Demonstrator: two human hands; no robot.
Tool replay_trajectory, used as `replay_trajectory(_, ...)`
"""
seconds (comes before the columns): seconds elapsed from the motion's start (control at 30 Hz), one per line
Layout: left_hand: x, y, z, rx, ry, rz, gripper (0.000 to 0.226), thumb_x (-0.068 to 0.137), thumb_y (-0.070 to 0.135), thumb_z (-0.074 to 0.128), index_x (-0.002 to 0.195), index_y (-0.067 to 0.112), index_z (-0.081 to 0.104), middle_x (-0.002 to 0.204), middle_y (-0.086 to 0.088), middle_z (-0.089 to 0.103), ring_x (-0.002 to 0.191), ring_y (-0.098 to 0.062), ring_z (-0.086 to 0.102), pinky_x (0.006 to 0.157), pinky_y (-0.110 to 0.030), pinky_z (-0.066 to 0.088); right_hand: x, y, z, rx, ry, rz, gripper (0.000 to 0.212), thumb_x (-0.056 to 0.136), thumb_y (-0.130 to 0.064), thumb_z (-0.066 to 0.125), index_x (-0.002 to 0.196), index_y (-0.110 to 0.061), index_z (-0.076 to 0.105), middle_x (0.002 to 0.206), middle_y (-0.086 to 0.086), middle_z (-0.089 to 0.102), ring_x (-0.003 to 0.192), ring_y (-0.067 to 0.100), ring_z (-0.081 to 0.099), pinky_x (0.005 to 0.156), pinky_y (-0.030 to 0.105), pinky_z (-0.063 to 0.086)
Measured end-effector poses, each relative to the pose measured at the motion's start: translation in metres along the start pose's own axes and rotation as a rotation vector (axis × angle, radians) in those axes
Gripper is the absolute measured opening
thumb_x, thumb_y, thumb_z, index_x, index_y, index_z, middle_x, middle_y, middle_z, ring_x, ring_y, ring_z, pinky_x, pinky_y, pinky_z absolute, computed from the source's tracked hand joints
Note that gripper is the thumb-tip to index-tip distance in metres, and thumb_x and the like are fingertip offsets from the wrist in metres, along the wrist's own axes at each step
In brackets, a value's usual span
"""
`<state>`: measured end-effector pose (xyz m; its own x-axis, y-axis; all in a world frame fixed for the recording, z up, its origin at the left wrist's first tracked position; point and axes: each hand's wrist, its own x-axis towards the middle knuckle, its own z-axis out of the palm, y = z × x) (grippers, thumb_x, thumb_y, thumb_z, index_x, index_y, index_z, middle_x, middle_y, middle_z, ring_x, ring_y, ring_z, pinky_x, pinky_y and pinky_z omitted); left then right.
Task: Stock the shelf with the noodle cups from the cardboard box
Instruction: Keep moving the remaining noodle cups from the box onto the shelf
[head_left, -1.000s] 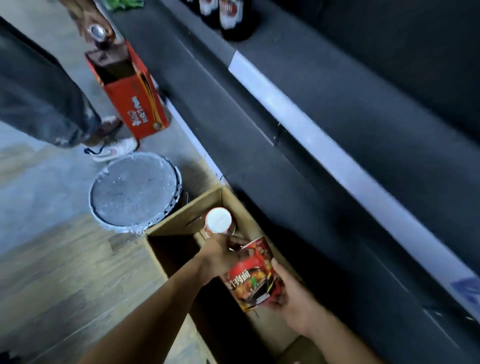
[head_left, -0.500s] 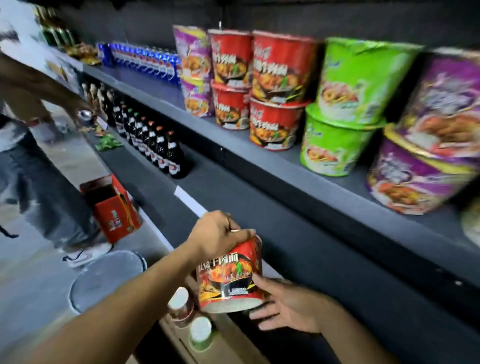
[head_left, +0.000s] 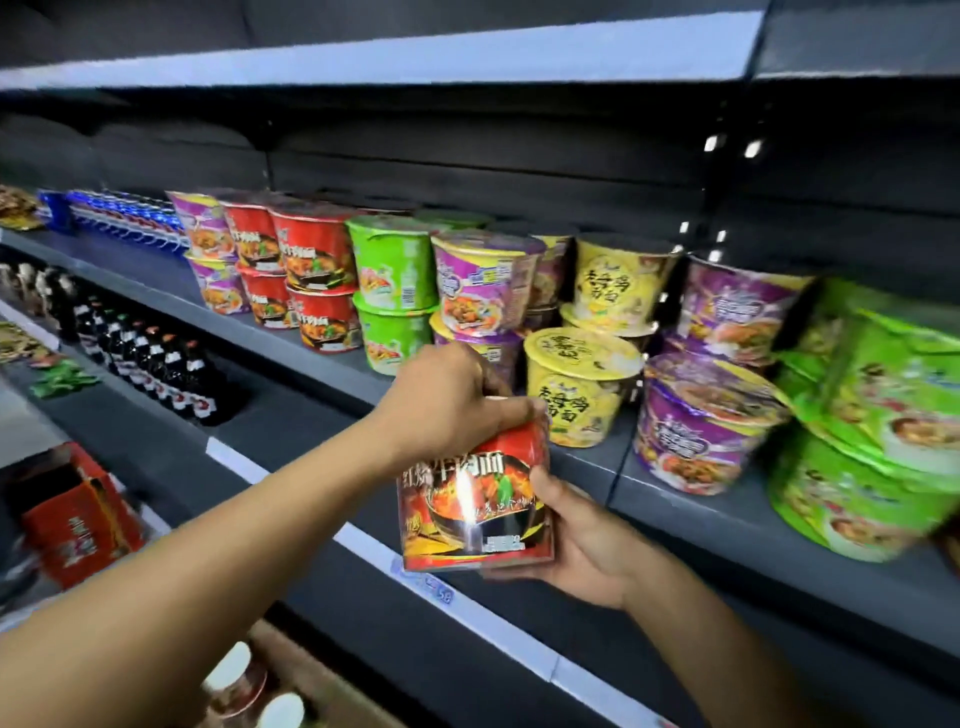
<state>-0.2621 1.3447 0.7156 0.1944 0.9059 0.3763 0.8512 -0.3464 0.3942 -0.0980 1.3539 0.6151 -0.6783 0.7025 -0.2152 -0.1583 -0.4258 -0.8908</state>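
Observation:
A red noodle cup (head_left: 475, 499) is held upright in front of the grey shelf (head_left: 691, 509). My left hand (head_left: 447, 402) grips its top from above. My right hand (head_left: 582, 540) cups its bottom and right side. The shelf carries stacked noodle cups: red ones (head_left: 311, 275), green ones (head_left: 395, 291), purple ones (head_left: 483, 286) and yellow ones (head_left: 582, 384). The cardboard box (head_left: 311, 680) shows at the bottom, with white-lidded cups (head_left: 234, 670) inside.
Dark bottles (head_left: 156, 364) line the lower shelf at left. A red carton (head_left: 78, 519) stands on the floor at the far left. Blue bottles (head_left: 124, 218) fill the shelf's far left end. More purple (head_left: 701, 415) and green (head_left: 872, 452) cups crowd the right.
Both hands have lifted the red cup out of the box and up to shelf height. My view has swung from the box up to the stocked shelf.

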Motion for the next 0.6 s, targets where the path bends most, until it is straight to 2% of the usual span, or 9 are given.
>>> replay_trajectory(0.1, 0.007, 0.043, -0.01, -0.109, -0.026, 0.094, 0.027, 0.082, 0.049, 0.066, 0.083, 0.024, 0.077, 0.076, 0.007, 0.072, 0.067, -0.005, 0.063, 0.062, -0.023, 0.049, -0.034, -0.019, -0.01, 0.062, 0.038, -0.077, 0.101, 0.03, -0.045, 0.095, 0.118, -0.012, 0.059, 0.118, 0.016, 0.066, 0.1, 0.03, 0.067, 0.081, 0.048, 0.056)
replay_trajectory(0.17, 0.014, 0.062, -0.016, -0.239, -0.029, 0.141, 0.024, 0.08, 0.043, 0.069, 0.096, 0.026, 0.075, 0.09, 0.011, 0.071, 0.079, 0.0, 0.064, 0.073, -0.023, 0.053, -0.05, -0.03, -0.017, 0.071, 0.06, -0.122, 0.096, 0.031, -0.046, 0.095, 0.115, -0.013, 0.061, 0.117, 0.015, 0.067, 0.1, 0.029, 0.068, 0.083, 0.049, 0.055)
replay_trajectory(0.27, 0.029, 0.075, -0.017, -0.342, -0.038, 0.203, 0.055, 0.068, 0.057, 0.072, 0.117, 0.032, 0.063, 0.116, 0.013, 0.062, 0.105, 0.0, 0.059, 0.095, -0.031, 0.05, -0.073, -0.045, -0.026, 0.094, 0.109, -0.209, 0.097, 0.031, -0.045, 0.095, 0.116, -0.014, 0.06, 0.112, 0.011, 0.07, 0.098, 0.027, 0.069, 0.079, 0.048, 0.057)
replay_trajectory(0.33, 0.039, 0.08, -0.015, -0.425, -0.062, 0.225, 0.077, 0.059, 0.069, 0.074, 0.125, 0.036, 0.056, 0.127, 0.012, 0.058, 0.116, -0.003, 0.056, 0.102, -0.036, 0.046, -0.087, -0.056, -0.03, 0.124, 0.144, -0.258, 0.106, 0.03, -0.045, 0.095, 0.123, -0.013, 0.056, 0.113, 0.012, 0.069, 0.097, 0.028, 0.069, 0.074, 0.047, 0.058)
replay_trajectory(0.43, 0.048, 0.091, -0.009, -0.536, -0.044, 0.188, 0.093, 0.049, 0.076, 0.069, 0.132, 0.042, 0.043, 0.138, 0.011, 0.048, 0.125, -0.005, 0.048, 0.104, -0.04, 0.044, -0.11, -0.072, -0.035, 0.142, 0.164, -0.329, 0.106, 0.033, -0.045, 0.095, 0.125, -0.012, 0.054, 0.114, 0.013, 0.068, 0.099, 0.029, 0.068, 0.075, 0.048, 0.058)
replay_trajectory(0.5, 0.05, 0.103, -0.002, -0.601, -0.059, 0.137, 0.102, 0.049, 0.076, 0.069, 0.138, 0.039, 0.036, 0.139, 0.01, 0.045, 0.126, -0.007, 0.047, 0.105, -0.04, 0.043, -0.125, -0.081, -0.041, 0.123, 0.189, -0.403, 0.103, 0.036, -0.045, 0.094, 0.126, -0.012, 0.054, 0.118, 0.014, 0.066, 0.103, 0.03, 0.066, 0.084, 0.051, 0.055)
replay_trajectory(0.53, 0.051, 0.107, 0.001, -0.645, -0.075, 0.101, 0.104, 0.051, 0.076, 0.069, 0.14, 0.037, 0.032, 0.135, 0.01, 0.047, 0.122, -0.008, 0.051, 0.102, -0.038, 0.045, -0.131, -0.085, -0.042, 0.117, 0.194, -0.425, 0.102, 0.038, -0.045, 0.094, 0.126, -0.012, 0.055, 0.121, 0.015, 0.065, 0.106, 0.031, 0.065, 0.09, 0.055, 0.051)
replay_trajectory(0.6, 0.051, 0.121, 0.007, -0.756, -0.165, 0.049, 0.099, 0.058, 0.073, 0.069, 0.14, 0.031, 0.033, 0.122, 0.012, 0.056, 0.105, -0.007, 0.063, 0.089, -0.028, 0.052, -0.144, -0.091, -0.046, 0.107, 0.201, -0.464, 0.101, 0.042, -0.045, 0.093, 0.129, -0.012, 0.053, 0.129, 0.017, 0.059, 0.115, 0.034, 0.059, 0.099, 0.061, 0.04)
